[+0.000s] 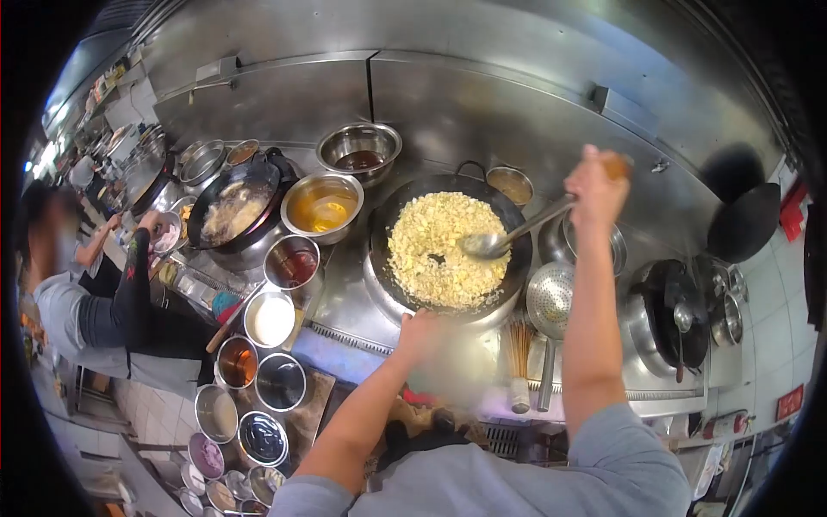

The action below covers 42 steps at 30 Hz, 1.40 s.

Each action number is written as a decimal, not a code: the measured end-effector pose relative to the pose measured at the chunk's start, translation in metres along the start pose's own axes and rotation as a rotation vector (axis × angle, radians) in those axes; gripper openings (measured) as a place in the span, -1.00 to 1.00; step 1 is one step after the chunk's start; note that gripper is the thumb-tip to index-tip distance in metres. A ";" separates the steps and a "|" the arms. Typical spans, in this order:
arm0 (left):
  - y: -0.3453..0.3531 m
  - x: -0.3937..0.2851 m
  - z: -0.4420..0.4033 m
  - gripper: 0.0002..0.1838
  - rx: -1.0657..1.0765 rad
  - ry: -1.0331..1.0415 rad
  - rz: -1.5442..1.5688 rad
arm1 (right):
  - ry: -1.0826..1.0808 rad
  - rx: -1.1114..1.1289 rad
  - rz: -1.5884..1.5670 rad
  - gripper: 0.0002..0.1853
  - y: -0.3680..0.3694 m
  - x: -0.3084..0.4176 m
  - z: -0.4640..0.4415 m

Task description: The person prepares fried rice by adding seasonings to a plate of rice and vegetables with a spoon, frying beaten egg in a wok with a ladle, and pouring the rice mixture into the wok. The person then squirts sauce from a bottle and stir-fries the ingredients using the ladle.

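- Wok (519, 271): frame centre, its curve likely gathering the contents.
- Rice-like food (439, 228): inside the wok.
- Ladle (485, 247): bowl in food, long handle presumably giving reach.
- Right hand (596, 194): upper right, wrapped round the handle.
- Left hand (419, 335): below centre, at near rim, perhaps steadying; cannot tell its grip.

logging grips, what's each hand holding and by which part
The right hand holds the ladle by its handle, near the end. The left hand is at the near edge of the wok, grip unclear.

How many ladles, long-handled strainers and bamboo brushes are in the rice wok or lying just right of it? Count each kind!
Ladle: 1
Long-handled strainer: 1
Bamboo brush: 1
Total: 3
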<state>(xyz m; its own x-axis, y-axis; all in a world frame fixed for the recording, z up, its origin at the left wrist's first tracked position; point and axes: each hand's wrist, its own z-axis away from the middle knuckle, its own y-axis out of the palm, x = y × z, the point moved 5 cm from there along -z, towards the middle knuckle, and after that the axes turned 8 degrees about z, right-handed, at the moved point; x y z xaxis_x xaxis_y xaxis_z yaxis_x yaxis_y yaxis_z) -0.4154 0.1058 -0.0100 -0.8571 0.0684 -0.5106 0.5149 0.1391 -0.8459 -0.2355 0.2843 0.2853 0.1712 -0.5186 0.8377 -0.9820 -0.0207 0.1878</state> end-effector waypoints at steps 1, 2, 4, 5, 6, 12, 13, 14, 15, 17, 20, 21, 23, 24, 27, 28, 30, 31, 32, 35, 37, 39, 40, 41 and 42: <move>0.003 0.002 0.002 -0.64 0.007 0.009 0.016 | 0.005 0.008 -0.001 -0.70 0.010 -0.010 0.011; 0.006 0.004 0.001 -0.64 0.005 0.004 0.017 | -0.041 -0.060 0.036 -0.71 0.022 -0.030 0.028; 0.005 0.002 0.000 -0.64 0.015 0.034 -0.024 | -0.205 0.086 0.134 -0.73 0.027 -0.102 0.043; -0.001 0.000 -0.008 -0.64 0.000 0.044 -0.029 | -0.041 0.152 0.055 -0.72 0.051 -0.098 0.038; -0.003 -0.004 -0.002 -0.64 -0.001 0.046 -0.042 | 0.100 0.221 0.002 -0.71 0.073 -0.077 0.028; 0.006 0.003 0.001 -0.63 -0.045 0.048 -0.046 | -0.092 0.132 0.011 -0.65 0.087 -0.047 0.060; 0.005 0.001 0.003 -0.64 -0.031 0.042 -0.056 | -0.078 0.226 0.041 -0.65 0.088 -0.064 0.058; 0.002 -0.001 0.000 -0.64 -0.036 0.046 -0.057 | -0.072 0.326 0.068 -0.66 0.088 -0.078 0.046; 0.000 -0.003 0.001 -0.64 -0.051 0.040 -0.043 | 0.001 0.267 0.115 -0.67 0.086 -0.068 0.025; -0.002 -0.002 -0.001 -0.64 -0.072 0.042 -0.038 | 0.094 0.118 0.161 -0.68 0.066 -0.037 -0.007; 0.004 0.002 0.004 -0.65 -0.088 0.057 -0.032 | -0.222 -0.096 0.085 -0.67 0.027 -0.033 -0.004; 0.003 0.001 0.004 -0.65 -0.078 0.054 -0.004 | -0.223 0.014 0.121 -0.67 0.042 -0.065 0.007; -0.005 -0.005 -0.001 -0.65 -0.070 0.070 0.015 | -0.167 0.194 0.222 -0.67 0.082 -0.092 0.011; -0.006 -0.006 -0.001 -0.65 -0.058 0.041 -0.007 | -0.096 0.275 0.292 -0.67 0.099 -0.095 0.002; -0.003 -0.002 0.000 -0.65 -0.063 0.027 -0.033 | -0.047 0.132 0.090 -0.68 0.113 -0.050 -0.006; 0.002 0.000 0.006 -0.65 -0.079 0.012 -0.018 | -0.042 0.137 0.096 -0.68 0.111 -0.055 0.000; 0.007 0.002 0.007 -0.65 -0.079 -0.010 -0.024 | -0.088 0.100 -0.106 -0.71 0.102 -0.073 0.021; 0.005 0.000 0.007 -0.65 -0.081 -0.019 -0.047 | -0.098 0.200 -0.071 -0.68 0.114 -0.085 0.025; 0.002 -0.001 0.004 -0.65 -0.079 -0.026 -0.038 | -0.092 0.208 -0.064 -0.68 0.114 -0.091 0.010; -0.002 -0.003 0.007 -0.65 -0.111 -0.009 -0.013 | 0.172 0.356 0.225 -0.70 0.095 -0.037 -0.017; 0.004 0.005 0.004 -0.65 -0.111 0.000 0.018 | 0.253 0.239 0.077 -0.72 0.079 0.034 0.014; 0.005 0.006 0.005 -0.66 -0.089 0.043 0.024 | 0.128 0.067 0.228 -0.74 0.064 0.045 0.057; 0.005 0.007 0.006 -0.66 -0.084 0.039 0.025 | -0.062 0.041 0.480 -0.72 0.056 -0.004 0.069; 0.006 0.007 0.008 -0.66 -0.089 0.043 0.035 | -0.215 0.112 0.478 -0.72 0.054 -0.062 0.073; 0.005 0.005 0.005 -0.67 -0.103 0.048 0.047 | -0.250 0.263 0.318 -0.71 0.064 -0.080 0.074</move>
<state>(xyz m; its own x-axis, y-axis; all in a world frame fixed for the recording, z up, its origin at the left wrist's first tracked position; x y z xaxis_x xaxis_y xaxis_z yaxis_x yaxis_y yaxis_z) -0.4174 0.1023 -0.0175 -0.8332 0.1241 -0.5388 0.5522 0.2354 -0.7998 -0.3174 0.2613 0.1928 -0.1340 -0.7233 0.6774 -0.9749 -0.0263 -0.2210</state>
